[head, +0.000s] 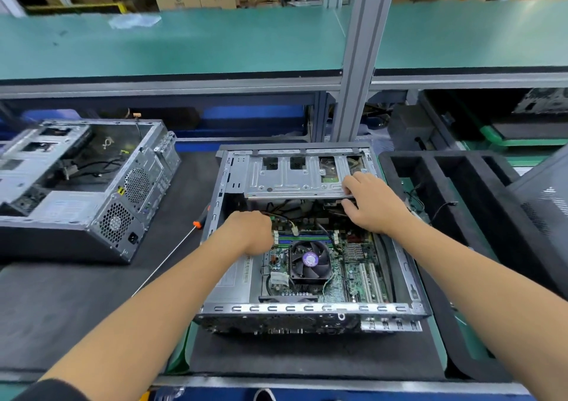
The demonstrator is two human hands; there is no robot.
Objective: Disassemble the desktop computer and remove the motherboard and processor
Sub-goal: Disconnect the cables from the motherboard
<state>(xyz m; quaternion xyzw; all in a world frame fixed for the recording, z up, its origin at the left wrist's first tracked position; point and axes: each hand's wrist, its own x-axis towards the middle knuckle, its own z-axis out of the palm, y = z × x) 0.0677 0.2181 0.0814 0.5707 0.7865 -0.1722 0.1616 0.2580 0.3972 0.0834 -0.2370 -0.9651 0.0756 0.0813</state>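
- Case (307, 310), lid off, lies flat on a dark mat on the table (436, 348); its near rim runs just inside the table's near edge, with a bare strip of mat in front of it.
- Motherboard (353, 280) sits in the case floor, filling the right and middle; a grey box-shaped unit (233, 280) takes the near left corner, tight to the left wall.
- Fan (309, 261) stands on the board near its middle, with board showing on its left, right and near sides.
- Left hand (250, 231) reaches in past the fan, fingers curled down among the cables (284, 217) at the board's far edge; what it grips, I cannot tell.
- Right hand (367, 202) grips the near right edge of the drive cage (295, 174), fingers on top and thumb below; the cage spans the far end of the case, a dark gap under its near edge.
- Screwdriver (172, 256) lies on the mat just left of the case, orange handle at the far end, beside the wall.
- Second case (83, 185), open, sits well left, a wide strip of mat between the two.
- Black foam tray (455, 191) lies close along the right wall of the case, leaving little room there.
- Upright post (356, 78) rises just behind the far rim, carrying a green shelf (184, 44).
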